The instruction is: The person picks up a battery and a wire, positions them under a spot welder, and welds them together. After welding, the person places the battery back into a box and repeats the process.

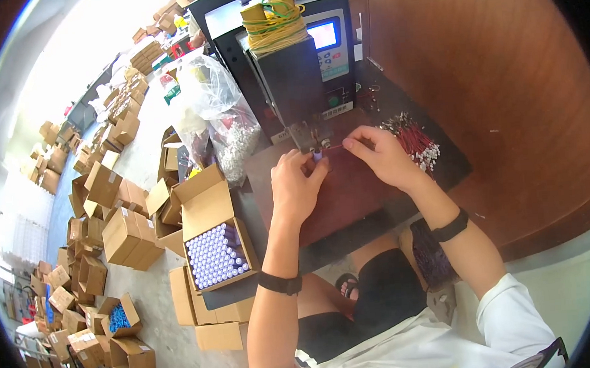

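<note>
Holding a small blue-tipped cylindrical cell [317,155] upright under the head of the black bench machine [300,67], your left hand [296,187] pinches it between fingertips and thumb. Your right hand [382,156] grips a thin red wire [337,147] and feeds its end toward the cell's top, just beneath the machine's tip. Judged from this, the joining step is in hand; the next move calls for steady alignment of wire on cell. A bundle of red wires [415,141] lies near the right hand; an open carton of cells [214,254] sits to your left.
</note>
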`<state>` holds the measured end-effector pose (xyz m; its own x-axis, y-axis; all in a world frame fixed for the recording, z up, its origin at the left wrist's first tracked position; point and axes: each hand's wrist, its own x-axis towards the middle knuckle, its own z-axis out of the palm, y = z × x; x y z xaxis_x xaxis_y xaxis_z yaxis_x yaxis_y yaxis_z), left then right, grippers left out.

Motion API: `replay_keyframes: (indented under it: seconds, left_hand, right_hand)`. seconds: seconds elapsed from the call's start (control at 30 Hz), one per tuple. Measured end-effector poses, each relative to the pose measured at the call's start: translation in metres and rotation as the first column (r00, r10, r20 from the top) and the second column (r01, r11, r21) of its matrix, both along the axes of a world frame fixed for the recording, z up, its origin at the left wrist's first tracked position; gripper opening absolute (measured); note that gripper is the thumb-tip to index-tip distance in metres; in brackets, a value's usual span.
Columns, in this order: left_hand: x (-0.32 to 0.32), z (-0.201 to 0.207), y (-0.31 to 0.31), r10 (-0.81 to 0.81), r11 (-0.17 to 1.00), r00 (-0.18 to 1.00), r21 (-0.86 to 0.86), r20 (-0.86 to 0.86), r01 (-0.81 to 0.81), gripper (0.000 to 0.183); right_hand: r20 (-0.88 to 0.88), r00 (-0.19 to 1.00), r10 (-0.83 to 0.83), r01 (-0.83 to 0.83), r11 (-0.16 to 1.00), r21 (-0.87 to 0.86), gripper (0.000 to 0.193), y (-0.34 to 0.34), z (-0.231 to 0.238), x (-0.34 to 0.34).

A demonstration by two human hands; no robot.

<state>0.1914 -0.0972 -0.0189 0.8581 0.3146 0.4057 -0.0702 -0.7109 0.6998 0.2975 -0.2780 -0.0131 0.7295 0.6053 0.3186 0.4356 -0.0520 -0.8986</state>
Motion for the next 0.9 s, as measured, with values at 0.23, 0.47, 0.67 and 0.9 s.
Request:
replay_keyframes:
  seconds: [0.23,0.47,0.67,0.9]
  left_hand:
    - [-0.001,0.006,0.003,-0.030,0.999,0.999,-0.010,0.026,0.031,0.023]
    - [0.002,0.000,0.001,0.040,0.999,0.999,0.013,-0.014,-0.040,0.030]
    - [-0.003,0.001,-0.006,-0.058,0.996,0.998,-0.074,-0.015,0.056,0.025]
    - [-0.010,0.005,0.006,-0.158,0.961,0.987,-0.233,-0.010,0.152,0.026]
  right_hand:
    - [0.006,1.000,0.005,-0.004,1.000,-0.020,0.021,0.002,0.003,0.002]
    - [0.042,0.999,-0.036,0.035,0.999,0.024,0.026,-0.003,-0.004,0.001]
    - [0.028,0.999,-0.040,0.036,0.989,0.145,0.028,-0.015,-0.008,0.001]
    - [-0.013,0.960,-0.279,0.279,0.958,0.074,0.024,-0.136,0.026,-0.015]
